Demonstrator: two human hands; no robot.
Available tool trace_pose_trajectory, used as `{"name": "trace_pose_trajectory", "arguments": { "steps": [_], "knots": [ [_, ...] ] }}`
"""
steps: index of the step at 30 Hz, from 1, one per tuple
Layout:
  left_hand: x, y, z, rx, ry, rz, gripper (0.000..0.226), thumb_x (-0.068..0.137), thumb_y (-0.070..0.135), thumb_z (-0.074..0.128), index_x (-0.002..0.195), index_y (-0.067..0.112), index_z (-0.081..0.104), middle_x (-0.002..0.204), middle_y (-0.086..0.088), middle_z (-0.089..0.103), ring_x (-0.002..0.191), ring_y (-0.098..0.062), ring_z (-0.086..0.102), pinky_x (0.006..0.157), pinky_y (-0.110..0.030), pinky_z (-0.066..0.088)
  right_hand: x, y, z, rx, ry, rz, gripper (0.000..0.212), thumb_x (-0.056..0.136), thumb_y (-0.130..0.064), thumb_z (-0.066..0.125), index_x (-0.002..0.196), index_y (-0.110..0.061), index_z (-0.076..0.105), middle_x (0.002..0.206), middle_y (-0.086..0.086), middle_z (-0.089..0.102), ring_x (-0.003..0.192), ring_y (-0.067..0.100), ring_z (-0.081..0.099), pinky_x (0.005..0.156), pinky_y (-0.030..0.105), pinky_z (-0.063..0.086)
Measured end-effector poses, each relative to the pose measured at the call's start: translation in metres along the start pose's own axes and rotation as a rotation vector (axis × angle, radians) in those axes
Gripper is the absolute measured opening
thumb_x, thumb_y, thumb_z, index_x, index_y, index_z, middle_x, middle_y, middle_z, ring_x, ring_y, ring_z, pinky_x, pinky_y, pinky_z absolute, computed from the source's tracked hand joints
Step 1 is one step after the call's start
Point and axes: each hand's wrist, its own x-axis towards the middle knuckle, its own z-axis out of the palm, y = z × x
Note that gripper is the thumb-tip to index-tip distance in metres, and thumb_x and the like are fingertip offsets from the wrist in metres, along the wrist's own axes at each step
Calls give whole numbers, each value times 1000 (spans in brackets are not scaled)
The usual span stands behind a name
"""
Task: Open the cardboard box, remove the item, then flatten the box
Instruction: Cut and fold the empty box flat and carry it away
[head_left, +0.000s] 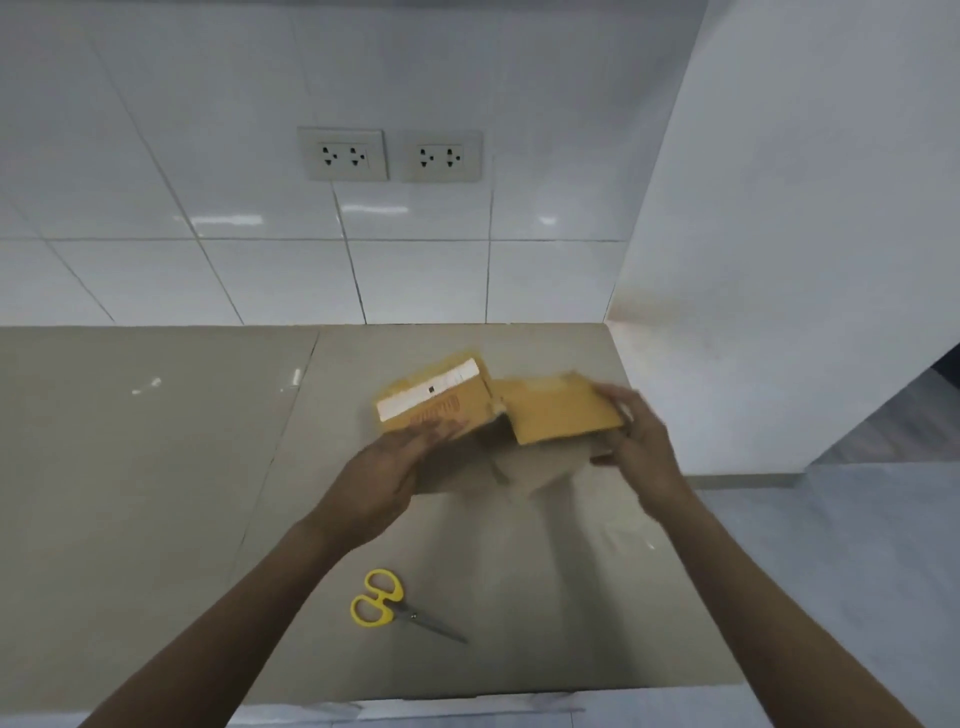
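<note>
A small brown cardboard box (550, 410) is held above the grey countertop (156, 467), blurred by motion. Its two top flaps are spread apart; the left flap carries a white label strip and red print. My left hand (384, 478) grips the box's left side under the labelled flap. My right hand (636, 431) holds the right flap at its outer edge. Between the flaps the opening is dark, and I cannot tell what is inside.
Yellow-handled scissors (387, 603) lie on the countertop near the front edge, between my forearms. A white tiled wall with two double sockets (345, 154) stands behind. The countertop ends at the right (675, 519), with floor beyond.
</note>
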Motion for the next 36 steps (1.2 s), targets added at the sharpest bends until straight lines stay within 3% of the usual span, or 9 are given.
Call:
{"name": "trace_pose_trajectory", "arguments": {
  "steps": [5,10,13,14,18,21,25,32,36],
  "knots": [
    [-45,-11,45,48,-303,28,74,84,-2,47,146,37,29,150,0,42,134,-21,45,109,-33,40,-67,75,8,16,35,273,43,86,3,55,112,-30,61,118,0,59,102,24,60,74,49,59],
    [-69,-15,77,254,-306,188,75,54,12,86,124,32,63,117,5,71,105,-14,68,84,-28,57,-91,88,13,-160,-16,450,34,87,-6,59,116,-24,58,111,2,62,98,24,62,82,46,56],
    [-61,-18,77,214,-315,97,42,92,48,47,131,37,54,134,10,60,126,-11,54,105,-30,38,-79,69,-2,-267,-347,619,57,80,-32,73,130,-32,45,118,-2,56,98,17,61,75,36,56],
    [-59,-20,77,190,-338,4,54,92,62,27,134,38,51,140,12,55,132,-10,46,109,-32,30,-73,62,-9,-368,-475,649,72,74,-44,75,135,-36,38,124,-4,50,104,16,57,73,31,54],
    [-37,-21,80,172,-325,-203,84,74,87,14,141,42,35,160,8,20,147,-13,14,116,-46,18,-45,49,-12,-847,-510,414,82,69,-66,66,140,-42,31,156,-1,20,140,28,26,109,49,31],
    [-12,-21,88,177,-524,-324,99,60,91,39,145,53,4,160,3,-21,147,-25,-20,111,-67,3,-31,50,27,-933,-493,158,66,84,-63,50,142,-41,28,160,-5,13,144,24,17,111,51,22],
    [0,-24,108,293,-683,-387,113,50,92,49,136,61,-17,157,2,-31,144,-31,-27,103,-77,5,-37,79,70,-1194,-661,1,69,89,-65,32,148,-37,9,162,-1,-2,147,27,-3,114,58,6],
    [10,-25,110,194,-638,-467,94,57,91,44,139,62,7,161,6,-16,147,-29,-16,106,-72,7,-27,88,68,-1084,-610,15,65,86,-66,38,143,-41,22,160,-2,7,146,28,5,112,59,9],
    [14,-22,97,67,-136,-763,54,84,47,57,134,30,44,145,-9,36,132,-33,36,102,-53,38,-21,78,52,-1023,-154,145,52,85,-40,53,131,-20,38,139,12,40,123,34,39,94,47,40]
  ]
}}
